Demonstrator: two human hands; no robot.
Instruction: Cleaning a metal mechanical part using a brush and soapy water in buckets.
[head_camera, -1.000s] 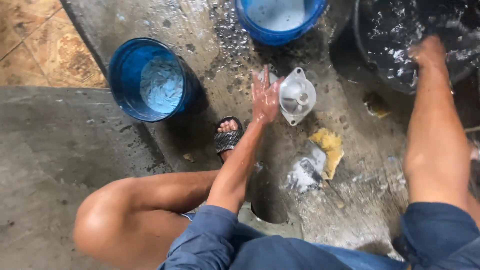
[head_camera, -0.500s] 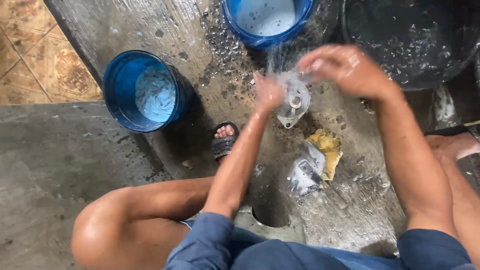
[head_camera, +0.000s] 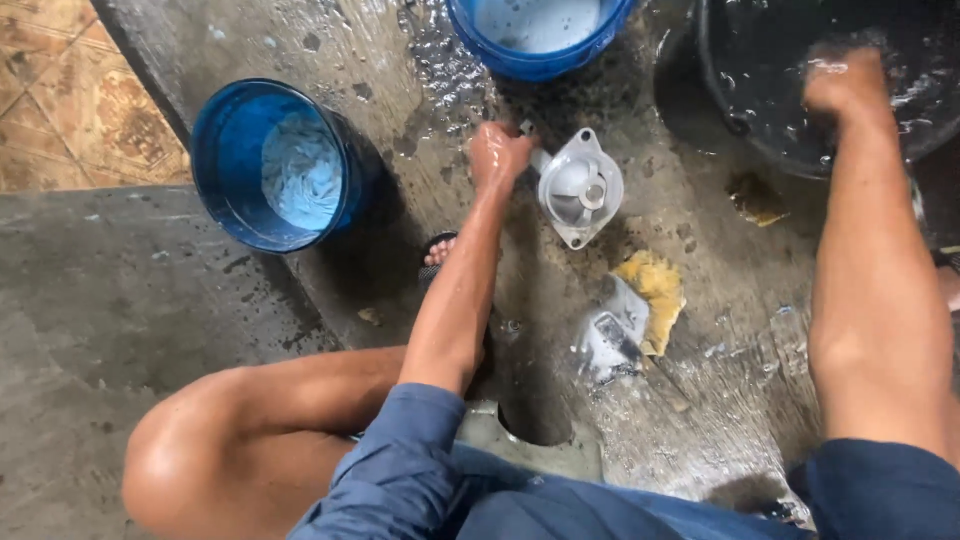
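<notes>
Grey funnel-shaped plastic part (head_camera: 580, 187) lies just right of our left hand (head_camera: 497, 155), whose curled fingers grip its edge; our right hand (head_camera: 845, 85) dips, fingers bent, into the black basin (head_camera: 730, 90).

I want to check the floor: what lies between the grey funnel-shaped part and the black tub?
In the head view, only bare wet concrete lies between the grey funnel-shaped part and the black tub.

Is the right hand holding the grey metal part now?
No, the right hand is in the black tub of water, while the left hand grips the grey part.
</notes>
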